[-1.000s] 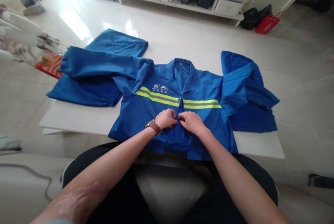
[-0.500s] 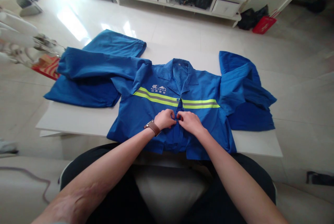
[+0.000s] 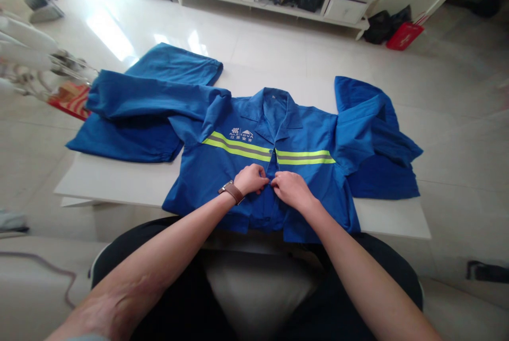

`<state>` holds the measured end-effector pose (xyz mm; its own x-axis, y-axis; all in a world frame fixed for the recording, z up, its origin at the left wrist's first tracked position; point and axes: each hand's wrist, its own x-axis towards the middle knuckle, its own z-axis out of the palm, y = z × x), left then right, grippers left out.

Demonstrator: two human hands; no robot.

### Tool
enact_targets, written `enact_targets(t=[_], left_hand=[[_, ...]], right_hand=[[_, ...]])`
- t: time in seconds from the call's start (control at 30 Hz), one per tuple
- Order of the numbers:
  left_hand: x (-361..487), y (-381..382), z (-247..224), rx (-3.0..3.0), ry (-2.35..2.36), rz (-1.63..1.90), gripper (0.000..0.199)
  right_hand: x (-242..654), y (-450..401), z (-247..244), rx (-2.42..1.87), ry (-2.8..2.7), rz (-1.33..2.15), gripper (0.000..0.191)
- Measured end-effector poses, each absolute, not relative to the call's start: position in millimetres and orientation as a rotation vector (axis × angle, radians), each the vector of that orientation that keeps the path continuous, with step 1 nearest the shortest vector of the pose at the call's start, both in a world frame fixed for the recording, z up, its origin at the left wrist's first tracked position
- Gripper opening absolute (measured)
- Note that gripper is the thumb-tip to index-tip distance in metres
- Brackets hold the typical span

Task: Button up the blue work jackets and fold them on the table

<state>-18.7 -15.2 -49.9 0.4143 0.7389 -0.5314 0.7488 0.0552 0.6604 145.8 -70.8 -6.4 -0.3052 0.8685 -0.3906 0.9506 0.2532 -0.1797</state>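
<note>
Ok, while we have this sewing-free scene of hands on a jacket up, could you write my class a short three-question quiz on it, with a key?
1. Multiple choice: where do the left hand and the right hand have their fingers on the blue jacket?
A) at a cuff
B) at the front opening
C) on the collar

2. True or false: the watch is on the left wrist.

3. Fill in: the band across the chest is yellow-green, with a ____ stripe along its middle.

Key: 1 B; 2 true; 3 grey
</note>
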Motion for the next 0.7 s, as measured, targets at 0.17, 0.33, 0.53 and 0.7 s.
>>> enact_targets(t=[0.17,0.33,0.53,0.7], left_hand=[[-18,-16,-49,1.672,1.347,-0.013,0.013],[-17,-16,-49,1.669,1.345,-0.011,0.014],[-16,-17,-47,1.678,1.38,-0.002,0.02],[-14,-17,-44,1.676,1.39,-0.01,0.024]], right_hand=[[148,-76,-3,1.602,2.337,-0.59,0.032],[149,-80,-4,1.58,2.354,-0.567,0.033],[152,-84,-2,1.573,2.361,-0.569,0.035],[155,-87,0,1.569,2.349,-0.584,0.037]])
